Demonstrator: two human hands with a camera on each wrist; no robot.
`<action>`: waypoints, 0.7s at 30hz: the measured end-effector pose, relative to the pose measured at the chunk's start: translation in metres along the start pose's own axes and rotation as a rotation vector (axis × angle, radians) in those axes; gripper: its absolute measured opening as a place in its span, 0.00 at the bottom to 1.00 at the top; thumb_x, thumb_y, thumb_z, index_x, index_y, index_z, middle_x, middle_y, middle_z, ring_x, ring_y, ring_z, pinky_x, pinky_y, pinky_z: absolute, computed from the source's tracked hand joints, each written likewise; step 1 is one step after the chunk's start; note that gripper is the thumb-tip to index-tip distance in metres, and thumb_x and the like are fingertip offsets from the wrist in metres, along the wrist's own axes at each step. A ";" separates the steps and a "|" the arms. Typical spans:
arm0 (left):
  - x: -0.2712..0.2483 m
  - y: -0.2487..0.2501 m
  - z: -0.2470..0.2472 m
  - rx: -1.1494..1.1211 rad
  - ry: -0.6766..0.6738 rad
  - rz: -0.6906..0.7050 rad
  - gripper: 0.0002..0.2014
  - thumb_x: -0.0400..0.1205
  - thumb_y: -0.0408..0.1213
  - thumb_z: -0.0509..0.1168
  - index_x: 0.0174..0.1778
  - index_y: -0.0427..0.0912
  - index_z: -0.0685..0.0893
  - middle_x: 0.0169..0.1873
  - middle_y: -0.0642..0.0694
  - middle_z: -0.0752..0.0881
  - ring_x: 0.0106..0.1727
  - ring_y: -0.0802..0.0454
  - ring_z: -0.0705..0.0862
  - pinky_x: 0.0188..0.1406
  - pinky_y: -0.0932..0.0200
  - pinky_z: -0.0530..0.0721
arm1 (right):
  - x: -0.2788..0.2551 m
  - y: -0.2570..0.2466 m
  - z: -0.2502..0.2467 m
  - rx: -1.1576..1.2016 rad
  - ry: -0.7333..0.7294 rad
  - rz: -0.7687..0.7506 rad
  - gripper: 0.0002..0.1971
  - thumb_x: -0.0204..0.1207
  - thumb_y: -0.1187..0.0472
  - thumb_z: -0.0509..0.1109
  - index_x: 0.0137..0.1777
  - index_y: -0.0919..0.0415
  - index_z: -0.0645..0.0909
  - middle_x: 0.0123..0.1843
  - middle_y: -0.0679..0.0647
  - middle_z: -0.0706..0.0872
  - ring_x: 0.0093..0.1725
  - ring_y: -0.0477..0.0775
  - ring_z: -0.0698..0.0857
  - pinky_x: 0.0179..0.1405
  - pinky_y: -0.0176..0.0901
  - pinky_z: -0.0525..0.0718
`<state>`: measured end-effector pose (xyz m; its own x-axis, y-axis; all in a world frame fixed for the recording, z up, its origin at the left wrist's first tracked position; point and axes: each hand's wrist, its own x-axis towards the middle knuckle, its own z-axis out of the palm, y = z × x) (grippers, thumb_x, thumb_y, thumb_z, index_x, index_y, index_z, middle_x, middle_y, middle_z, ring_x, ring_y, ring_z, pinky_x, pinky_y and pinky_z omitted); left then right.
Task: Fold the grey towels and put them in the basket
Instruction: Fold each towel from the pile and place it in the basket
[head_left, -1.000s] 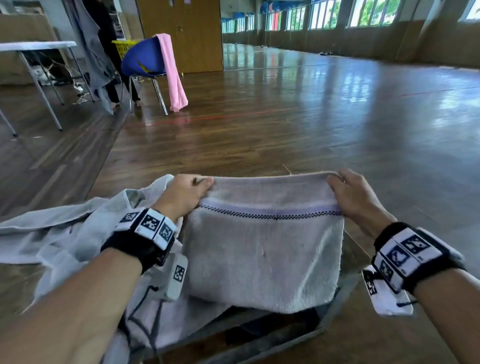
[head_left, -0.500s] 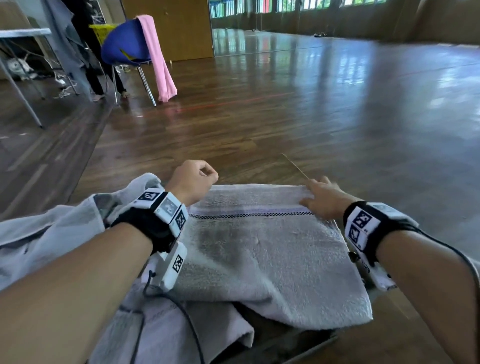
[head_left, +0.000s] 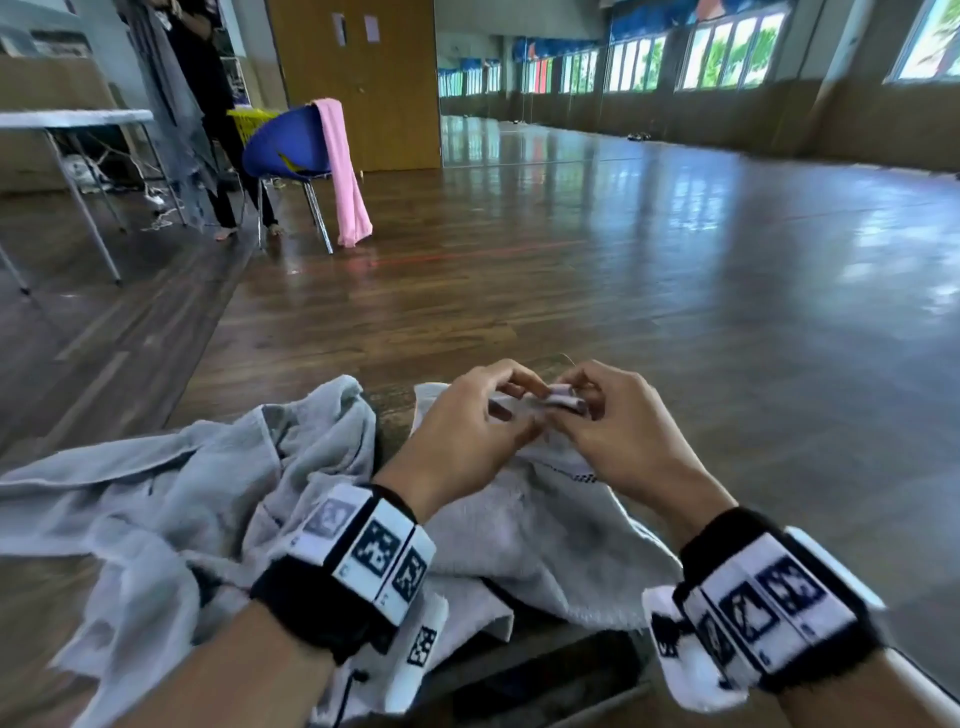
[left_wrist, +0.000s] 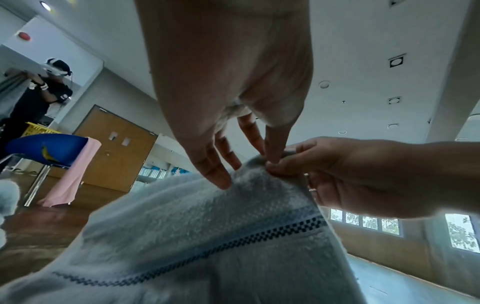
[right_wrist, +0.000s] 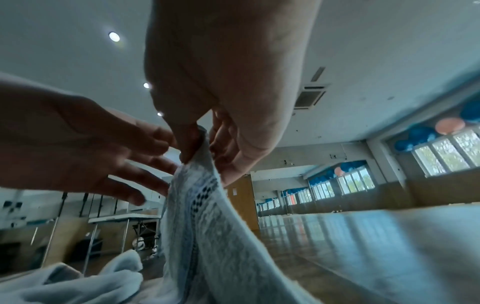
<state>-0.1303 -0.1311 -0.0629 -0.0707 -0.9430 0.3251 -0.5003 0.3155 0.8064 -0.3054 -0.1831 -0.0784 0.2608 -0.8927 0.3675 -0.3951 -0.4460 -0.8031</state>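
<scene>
A grey towel (head_left: 535, 540) with a dark checked stripe lies in front of me, its far edge bunched and lifted. My left hand (head_left: 511, 402) and right hand (head_left: 576, 410) meet at that raised edge. In the right wrist view my right hand (right_wrist: 200, 152) pinches the towel (right_wrist: 207, 236) between thumb and fingers. In the left wrist view my left hand (left_wrist: 265, 154) has its thumb and index finger on either side of the towel's (left_wrist: 207, 236) ridge, right beside the right hand's pinch. More loose grey towels (head_left: 182, 493) lie crumpled to the left.
A dark frame (head_left: 545, 680) shows under the towel's near edge. At the back left stand a blue chair (head_left: 285, 145) draped with a pink towel (head_left: 345, 176), a yellow basket (head_left: 249, 122), a white folding table (head_left: 72, 119) and a person (head_left: 208, 104). Wooden floor stretches ahead and right.
My hands were apart at the towel's two far corners with the towel laid flat. They have come together at the middle, and the far edge is now bunched and raised.
</scene>
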 end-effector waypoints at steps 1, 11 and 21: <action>-0.008 0.003 0.003 -0.008 0.022 0.019 0.08 0.80 0.45 0.73 0.53 0.54 0.85 0.48 0.56 0.88 0.46 0.63 0.87 0.41 0.69 0.85 | -0.013 -0.004 0.000 0.077 -0.011 0.010 0.08 0.71 0.52 0.83 0.45 0.49 0.88 0.39 0.42 0.93 0.40 0.41 0.91 0.38 0.34 0.87; -0.025 -0.003 0.004 0.060 0.161 0.068 0.08 0.79 0.45 0.74 0.44 0.45 0.84 0.41 0.53 0.88 0.45 0.58 0.86 0.49 0.55 0.86 | -0.049 -0.027 -0.003 0.517 -0.170 0.248 0.19 0.86 0.50 0.65 0.57 0.65 0.89 0.54 0.68 0.92 0.59 0.71 0.90 0.66 0.70 0.84; -0.011 -0.014 0.006 0.091 0.142 0.091 0.06 0.81 0.44 0.72 0.44 0.45 0.86 0.32 0.50 0.87 0.34 0.56 0.84 0.35 0.62 0.82 | -0.024 -0.014 0.013 0.341 -0.025 0.194 0.01 0.78 0.61 0.79 0.46 0.56 0.91 0.35 0.47 0.91 0.35 0.40 0.86 0.38 0.38 0.83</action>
<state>-0.1278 -0.1259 -0.0811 0.0004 -0.8846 0.4663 -0.5737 0.3817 0.7247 -0.2947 -0.1552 -0.0821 0.2333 -0.9546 0.1850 -0.1251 -0.2182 -0.9679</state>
